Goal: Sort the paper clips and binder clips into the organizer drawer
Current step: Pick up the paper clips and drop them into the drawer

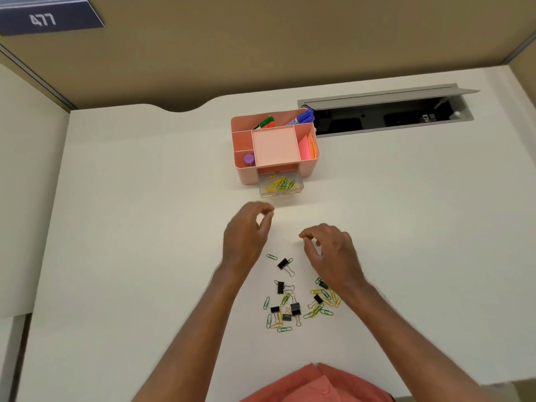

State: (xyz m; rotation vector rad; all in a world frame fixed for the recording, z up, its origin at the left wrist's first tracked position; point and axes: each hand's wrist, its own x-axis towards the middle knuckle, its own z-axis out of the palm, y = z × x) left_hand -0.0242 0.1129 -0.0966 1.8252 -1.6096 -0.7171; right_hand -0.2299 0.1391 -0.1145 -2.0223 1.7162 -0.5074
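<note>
A clear drawer [295, 190] stands pulled out of the front of the pink organizer [246, 172], with yellow and green paper clips [282, 183] lying in it. On the white desk near me lies a loose heap of green and yellow paper clips [317, 310] mixed with black binder clips [282, 263]. My left hand [246, 236] hovers between the drawer and the heap, thumb and fingertips pinched together. My right hand [333, 253] hovers just right of it above the heap, fingers also pinched. No clip shows between the fingertips of either hand.
The organizer's top compartments hold markers [303, 117], pink sticky notes [304, 147] and a purple cap [249, 159]. Behind it at the right, a cable hatch [385, 117] is open in the desk. Partition walls close off the back and left.
</note>
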